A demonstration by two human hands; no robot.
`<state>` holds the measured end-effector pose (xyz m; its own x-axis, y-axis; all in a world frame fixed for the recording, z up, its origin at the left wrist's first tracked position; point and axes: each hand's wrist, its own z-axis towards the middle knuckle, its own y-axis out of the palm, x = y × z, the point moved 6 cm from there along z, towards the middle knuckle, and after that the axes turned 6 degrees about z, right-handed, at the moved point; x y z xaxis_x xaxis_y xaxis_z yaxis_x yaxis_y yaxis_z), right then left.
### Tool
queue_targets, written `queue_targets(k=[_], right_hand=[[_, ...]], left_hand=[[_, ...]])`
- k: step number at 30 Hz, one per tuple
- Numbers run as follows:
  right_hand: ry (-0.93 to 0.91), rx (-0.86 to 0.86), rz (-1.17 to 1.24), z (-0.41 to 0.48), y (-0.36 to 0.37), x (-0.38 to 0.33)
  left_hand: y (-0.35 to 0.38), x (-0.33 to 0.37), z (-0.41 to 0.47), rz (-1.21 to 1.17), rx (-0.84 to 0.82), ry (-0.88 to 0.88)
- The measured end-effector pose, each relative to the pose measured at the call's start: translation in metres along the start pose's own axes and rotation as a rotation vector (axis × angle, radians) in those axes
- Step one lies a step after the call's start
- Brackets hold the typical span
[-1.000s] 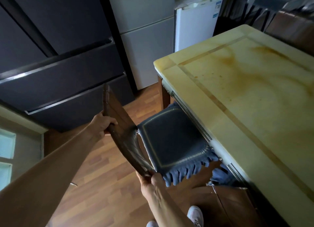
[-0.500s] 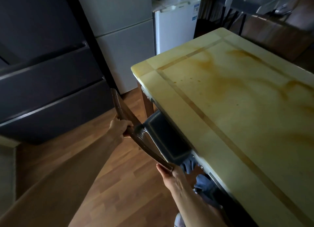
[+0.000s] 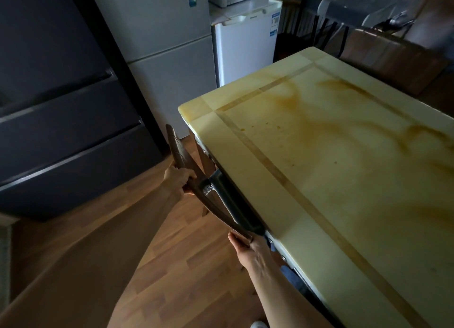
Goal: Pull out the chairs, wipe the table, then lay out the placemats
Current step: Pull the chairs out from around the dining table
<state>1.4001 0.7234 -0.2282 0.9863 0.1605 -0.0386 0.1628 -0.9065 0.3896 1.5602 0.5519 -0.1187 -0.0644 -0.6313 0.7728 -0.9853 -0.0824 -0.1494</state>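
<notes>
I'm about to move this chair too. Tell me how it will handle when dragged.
The chair looks rigid solid wood, probably heavy: both the left hand and right hand grip its backrest. It would likely slide on the smooth wood floor, perhaps tipping backward.

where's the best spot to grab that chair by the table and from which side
Grip the chair's curved top rail of the backrest, coming from the floor side away from the table. The seat is almost fully under the tabletop, so the backrest is the only part exposed. A wide two-handed hold, as the left hand and right hand show near opposite ends, probably keeps it from twisting.
</notes>
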Motion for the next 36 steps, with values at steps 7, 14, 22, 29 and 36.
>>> queue_targets(k=[7, 14, 22, 29, 36], right_hand=[[-0.001, -0.003, -0.053, -0.001, 0.004, 0.002], [0.003, 0.067, -0.143, -0.003, 0.002, -0.004], [-0.002, 0.058, -0.078, -0.001, 0.008, -0.006], [-0.004, 0.035, -0.174, 0.006, 0.003, -0.005], [-0.029, -0.088, -0.503, -0.040, 0.009, -0.049]], left_hand=[[-0.003, -0.001, 0.010, 0.001, -0.019, -0.021], [0.002, 0.000, 0.005, -0.055, -0.046, 0.004], [0.006, -0.005, -0.002, -0.076, 0.003, 0.019], [0.005, -0.008, -0.007, -0.072, -0.038, 0.063], [0.021, -0.023, -0.043, -0.083, 0.160, 0.039]])
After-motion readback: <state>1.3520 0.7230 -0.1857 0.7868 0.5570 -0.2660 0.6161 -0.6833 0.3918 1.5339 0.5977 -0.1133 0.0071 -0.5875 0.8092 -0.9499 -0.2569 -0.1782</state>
